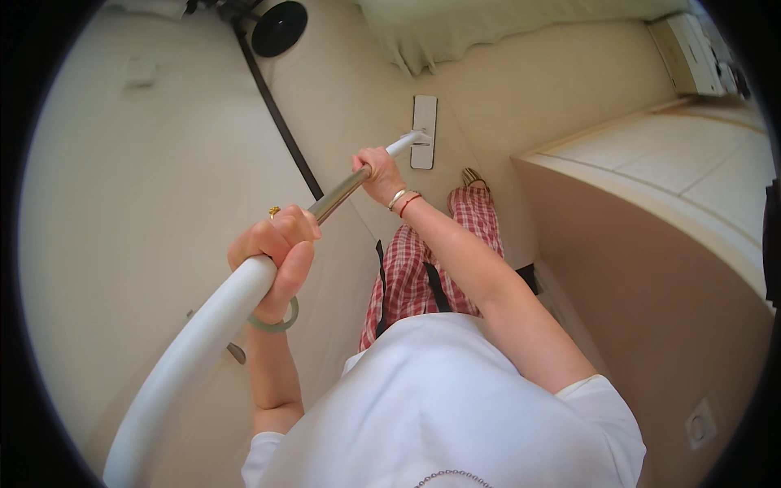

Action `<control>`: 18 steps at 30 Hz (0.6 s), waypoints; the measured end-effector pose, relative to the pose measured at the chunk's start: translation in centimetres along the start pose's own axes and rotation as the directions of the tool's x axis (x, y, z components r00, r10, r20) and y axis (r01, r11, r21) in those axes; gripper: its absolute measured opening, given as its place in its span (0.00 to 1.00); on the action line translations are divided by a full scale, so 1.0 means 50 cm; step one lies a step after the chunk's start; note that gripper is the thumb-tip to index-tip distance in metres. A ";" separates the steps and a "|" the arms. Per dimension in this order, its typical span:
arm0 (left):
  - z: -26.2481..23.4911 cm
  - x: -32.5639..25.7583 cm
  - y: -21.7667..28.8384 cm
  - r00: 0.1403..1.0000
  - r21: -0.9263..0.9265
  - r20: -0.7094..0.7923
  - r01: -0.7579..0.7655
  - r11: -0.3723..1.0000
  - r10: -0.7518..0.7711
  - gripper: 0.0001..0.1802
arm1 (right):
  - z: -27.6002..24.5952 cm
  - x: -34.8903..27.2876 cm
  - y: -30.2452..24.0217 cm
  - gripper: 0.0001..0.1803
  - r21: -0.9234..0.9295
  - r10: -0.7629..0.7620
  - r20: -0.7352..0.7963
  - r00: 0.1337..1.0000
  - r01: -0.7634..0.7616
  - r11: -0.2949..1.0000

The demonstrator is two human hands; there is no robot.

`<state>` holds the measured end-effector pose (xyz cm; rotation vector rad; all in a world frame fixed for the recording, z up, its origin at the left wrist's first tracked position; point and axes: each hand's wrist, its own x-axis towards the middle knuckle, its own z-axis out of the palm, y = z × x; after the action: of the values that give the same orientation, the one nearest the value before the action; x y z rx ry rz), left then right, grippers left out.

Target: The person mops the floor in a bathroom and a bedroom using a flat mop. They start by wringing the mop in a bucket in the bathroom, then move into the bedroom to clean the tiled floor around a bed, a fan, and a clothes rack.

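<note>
A flat mop with a white handle (191,350) runs from the lower left up to its rectangular white head (424,115), which rests on the floor ahead of me. My left hand (281,244) is wrapped round the upper white part of the handle, with a ring on a finger and a green bangle at the wrist. Lower down, around the metal section (338,197), my right hand (379,175) is closed too. One of my feet (474,177), below red checked trousers, stands just behind the mop head, to its right.
Pale floor (521,73) surrounds the mop head. A light green cloth (488,28) hangs at the far side. To the right stands a low partition with a tiled top (675,163), and beyond it a whitish box-shaped unit (691,53). A black strip (281,122) and a black round object (279,28) lie left.
</note>
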<state>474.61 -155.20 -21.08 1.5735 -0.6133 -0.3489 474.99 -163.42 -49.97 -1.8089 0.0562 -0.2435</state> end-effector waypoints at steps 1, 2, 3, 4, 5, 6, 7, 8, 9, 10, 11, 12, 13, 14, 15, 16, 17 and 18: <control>-0.011 -0.008 0.001 0.999 -0.001 -0.037 0.014 1.000 -0.014 0.15 | 0.009 0.001 -0.001 0.07 -0.005 0.026 0.064 0.998 -0.025 1.000; -0.016 -0.014 0.005 0.998 -0.024 -0.061 0.011 1.000 -0.012 0.15 | 0.013 0.004 -0.003 0.06 -0.012 0.040 0.135 0.990 -0.039 0.999; -0.024 -0.018 0.008 0.996 -0.050 -0.086 -0.003 0.999 -0.001 0.15 | 0.012 0.017 -0.012 0.06 -0.027 0.049 0.202 0.978 -0.044 0.999; -0.033 -0.020 0.014 0.994 -0.076 -0.108 -0.018 0.997 0.010 0.15 | 0.008 0.023 -0.022 0.05 -0.017 0.035 0.224 0.974 -0.032 0.999; -0.037 -0.019 0.018 0.994 -0.091 -0.107 -0.043 0.995 0.033 0.15 | -0.010 0.027 -0.037 0.05 -0.015 0.022 0.235 0.972 -0.019 1.000; -0.056 -0.033 0.026 0.992 -0.074 -0.106 -0.071 0.995 0.063 0.14 | 0.000 0.016 -0.069 0.04 0.011 0.023 0.237 0.971 -0.026 1.000; -0.077 -0.048 0.033 0.991 -0.060 -0.101 -0.099 0.993 0.093 0.14 | 0.012 0.017 -0.097 0.04 -0.020 0.051 0.248 0.968 -0.047 0.999; -0.086 -0.068 0.026 0.986 -0.062 -0.115 -0.131 0.989 0.123 0.14 | 0.004 0.011 -0.111 0.04 -0.070 0.085 0.272 0.958 -0.068 0.995; -0.099 -0.084 0.026 0.984 -0.067 -0.141 -0.121 0.990 0.110 0.14 | 0.002 0.009 -0.116 0.04 -0.089 0.057 0.279 0.959 -0.033 0.995; -0.109 -0.093 0.018 0.978 -0.084 -0.177 -0.130 0.988 0.114 0.13 | 0.003 0.008 -0.111 0.05 -0.128 0.048 0.264 0.963 -0.014 0.992; -0.112 -0.099 0.003 0.970 -0.103 -0.213 -0.143 0.984 0.119 0.13 | 0.001 0.006 -0.099 0.05 -0.168 0.036 0.250 0.968 0.007 0.986; -0.140 -0.097 -0.007 0.963 -0.108 -0.237 -0.157 0.982 0.128 0.13 | 0.020 0.024 -0.093 0.06 -0.196 0.016 0.224 0.975 0.029 0.980; -0.169 -0.102 -0.019 0.968 -0.140 -0.235 -0.125 0.982 0.090 0.12 | 0.036 0.041 -0.081 0.06 -0.218 0.018 0.220 0.975 0.031 0.975; -0.171 -0.136 -0.039 0.968 -0.171 -0.244 -0.106 0.980 0.062 0.12 | 0.056 0.005 -0.051 0.06 -0.235 0.034 0.211 0.977 0.017 0.972; -0.164 -0.135 -0.060 0.962 -0.216 -0.270 -0.109 0.970 0.048 0.11 | 0.050 0.004 -0.019 0.07 -0.274 0.041 0.214 0.976 0.020 0.962; -0.163 -0.138 -0.081 0.955 -0.259 -0.295 -0.113 0.959 0.033 0.11 | 0.049 0.006 0.012 0.07 -0.301 0.039 0.214 0.976 0.028 0.953; -0.169 -0.146 -0.103 0.964 -0.253 -0.265 -0.034 0.967 -0.035 0.10 | 0.052 0.013 0.028 0.07 -0.322 0.042 0.206 0.978 0.028 0.946; -0.176 -0.153 -0.112 0.956 -0.258 -0.290 -0.036 0.966 -0.042 0.08 | 0.057 0.016 0.042 0.07 -0.341 0.043 0.201 0.979 0.029 0.940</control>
<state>474.37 -143.55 -26.74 1.3388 -0.3193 -0.1834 476.50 -161.37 -52.56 -2.1723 -0.0448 -0.0393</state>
